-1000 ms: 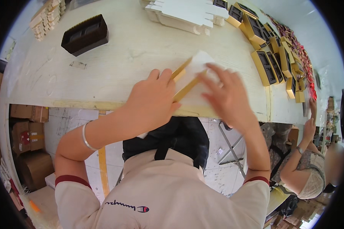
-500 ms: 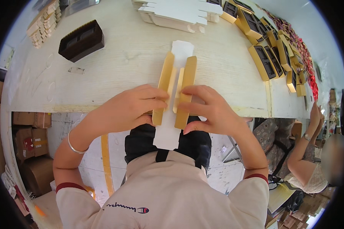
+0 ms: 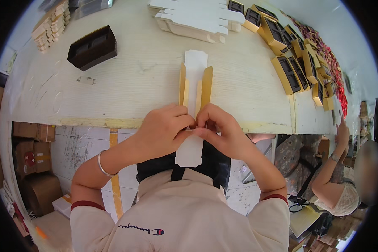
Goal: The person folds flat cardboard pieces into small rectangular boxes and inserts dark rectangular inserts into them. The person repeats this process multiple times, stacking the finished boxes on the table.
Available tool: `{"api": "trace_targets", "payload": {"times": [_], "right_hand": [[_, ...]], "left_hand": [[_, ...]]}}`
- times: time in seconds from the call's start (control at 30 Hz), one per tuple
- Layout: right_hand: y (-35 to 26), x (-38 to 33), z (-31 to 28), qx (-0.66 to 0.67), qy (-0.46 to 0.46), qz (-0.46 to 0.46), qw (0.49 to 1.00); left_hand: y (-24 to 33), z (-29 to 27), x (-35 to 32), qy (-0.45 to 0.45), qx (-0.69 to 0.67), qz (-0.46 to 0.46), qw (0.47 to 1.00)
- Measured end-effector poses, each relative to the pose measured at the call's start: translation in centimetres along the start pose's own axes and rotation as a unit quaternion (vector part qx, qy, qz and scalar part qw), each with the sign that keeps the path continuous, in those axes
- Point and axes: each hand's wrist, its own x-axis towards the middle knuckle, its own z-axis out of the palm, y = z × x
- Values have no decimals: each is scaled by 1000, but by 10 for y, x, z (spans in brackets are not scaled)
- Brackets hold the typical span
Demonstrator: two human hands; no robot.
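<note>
A partly folded cardboard box [image 3: 196, 61], white inside with gold side walls standing up, lies across the table's front edge and reaches over my lap. My left hand [image 3: 167, 127] pinches the near end of its left wall. With thumb and forefinger, my right hand [image 3: 222, 128] grips the near end of the right wall. The fingertips of both hands meet over the white base, and the small flaps between them are mostly hidden. Both gold walls stick out beyond my fingers toward the far end.
White flat box blanks [image 3: 193, 19] are stacked at the back. A stack of dark brown plastic trays [image 3: 92, 47] stands left. Gold boxes with dark inserts [image 3: 286, 74] crowd the right, beside red packets [image 3: 334, 71]. Another person's arm [image 3: 329, 168] is at the far right.
My hands have come together at the near end of the box, from being apart along its gold walls. The walls now stand more upright.
</note>
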Motion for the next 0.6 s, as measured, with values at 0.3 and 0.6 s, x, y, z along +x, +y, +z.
{"api": "trace_targets", "payload": {"times": [0.3, 0.6], "right_hand": [[9, -30, 9, -468, 78, -303, 826], [28, -7, 18, -67, 181, -223, 955]], "left_hand": [[2, -4, 2, -52, -81, -69, 993], [0, -15, 3, -106, -237, -136, 956]]}}
